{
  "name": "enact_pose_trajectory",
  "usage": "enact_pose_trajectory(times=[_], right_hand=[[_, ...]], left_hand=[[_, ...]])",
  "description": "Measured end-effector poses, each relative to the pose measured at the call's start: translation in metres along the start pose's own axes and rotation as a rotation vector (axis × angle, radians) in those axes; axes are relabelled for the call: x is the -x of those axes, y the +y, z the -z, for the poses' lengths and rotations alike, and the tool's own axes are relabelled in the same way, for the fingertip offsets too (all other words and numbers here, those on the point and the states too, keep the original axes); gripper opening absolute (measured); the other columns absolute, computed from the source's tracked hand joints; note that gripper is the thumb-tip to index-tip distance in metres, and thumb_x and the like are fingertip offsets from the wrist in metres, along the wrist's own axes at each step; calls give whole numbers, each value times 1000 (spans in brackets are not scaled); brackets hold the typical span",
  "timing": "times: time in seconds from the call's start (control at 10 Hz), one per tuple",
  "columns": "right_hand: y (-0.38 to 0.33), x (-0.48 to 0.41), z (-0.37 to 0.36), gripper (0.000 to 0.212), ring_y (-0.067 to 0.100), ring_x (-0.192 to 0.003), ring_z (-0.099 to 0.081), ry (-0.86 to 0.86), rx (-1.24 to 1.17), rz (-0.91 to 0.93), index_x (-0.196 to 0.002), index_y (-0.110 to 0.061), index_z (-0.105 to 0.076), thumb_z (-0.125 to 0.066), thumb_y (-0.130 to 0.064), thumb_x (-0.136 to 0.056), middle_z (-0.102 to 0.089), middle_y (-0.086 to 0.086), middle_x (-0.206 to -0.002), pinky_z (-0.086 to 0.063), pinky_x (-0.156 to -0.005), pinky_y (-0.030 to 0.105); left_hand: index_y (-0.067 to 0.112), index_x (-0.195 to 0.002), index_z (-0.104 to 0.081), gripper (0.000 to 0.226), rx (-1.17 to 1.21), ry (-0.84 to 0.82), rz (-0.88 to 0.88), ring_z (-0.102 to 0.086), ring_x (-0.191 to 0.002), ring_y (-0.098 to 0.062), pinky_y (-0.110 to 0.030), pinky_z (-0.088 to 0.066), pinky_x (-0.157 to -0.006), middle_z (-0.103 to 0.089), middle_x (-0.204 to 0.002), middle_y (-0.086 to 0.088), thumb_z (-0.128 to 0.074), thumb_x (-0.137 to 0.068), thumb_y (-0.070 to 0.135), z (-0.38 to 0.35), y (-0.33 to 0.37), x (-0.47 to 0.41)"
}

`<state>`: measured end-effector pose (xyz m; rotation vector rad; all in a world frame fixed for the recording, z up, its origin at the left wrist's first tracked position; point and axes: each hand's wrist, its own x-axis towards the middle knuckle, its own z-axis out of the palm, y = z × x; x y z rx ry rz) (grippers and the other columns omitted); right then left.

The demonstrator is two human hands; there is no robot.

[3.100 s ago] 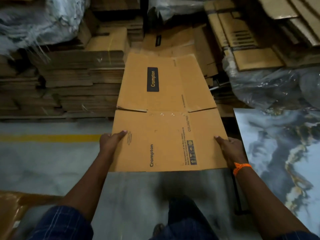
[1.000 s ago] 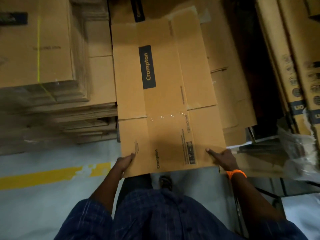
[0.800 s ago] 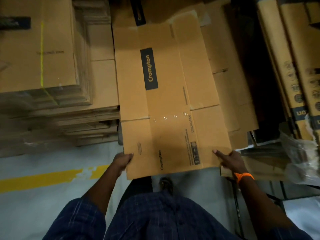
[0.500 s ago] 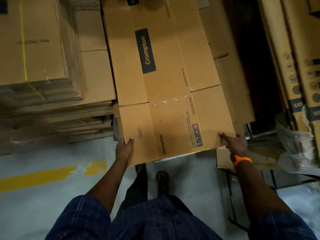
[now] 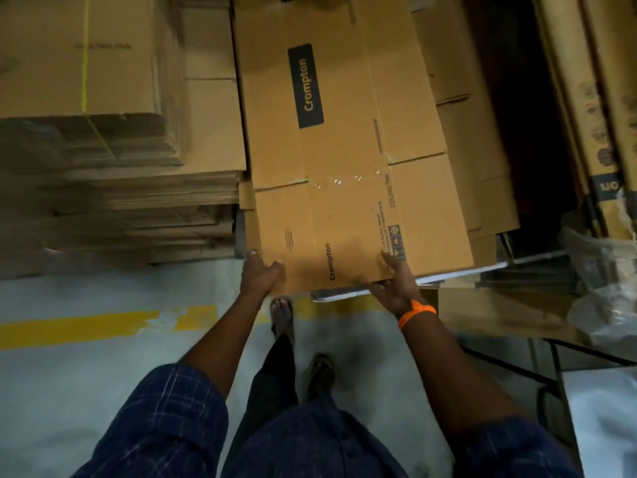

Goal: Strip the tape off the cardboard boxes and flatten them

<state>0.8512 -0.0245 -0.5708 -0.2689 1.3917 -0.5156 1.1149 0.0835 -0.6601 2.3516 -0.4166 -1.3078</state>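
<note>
**Item 1. Stack of flattened cartons.** From 9 to 11 o'clock, taller than the pile beside it. The view has closed in on it over the last three seconds.

**Item 2. Box.** Flattened, printed face up, running from centre to 12 o'clock. Earlier it was carried level over the floor. Now its far end lies on the lower pile at 1 o'clock, just beside item 1, and its near edge overhangs the floor. Judgement: flattening is done for this box and it is being stowed. Clear glints on the flap seam may be leftover tape.

**Item 3. Right hand.** It has shifted from the near right corner to mid-edge at 5 o'clock of the box. It pinches the edge, thumb on top, fingers underneath.

**Item 4. Left hand.** At the near left corner, 7 o'clock of the box. Thumb on top, fingers along the side edge, a loose hold.

**Item 5. Wristband.** Orange, on the right wrist.
</note>
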Motion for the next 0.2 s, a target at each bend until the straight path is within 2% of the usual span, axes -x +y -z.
enact_pose_trajectory(times=[0.1,0.2], right_hand=[[-6,0,12,31,23,-91,-69,-50,203,-4,-118,-19,-66,-64,-38,-94,-75,2,-98,-59,-73,38],[-6,21,22,39,21,-70,-66,-58,696,21,-95,-13,-68,-68,-51,-90,-71,5,-74,-55,-69,31]], left_hand=[[10,-159,-23,83,-191,38,-214,-46,-136,-38,-45,-45,-106,-43,-153,-19,-67,-93,36,-2,-26,43],[13,-161,-22,78,-350,67,-449,-35,-145,-36,-43,-38,-114,-33,-161,-16,-54,-98,48,5,-21,79]])
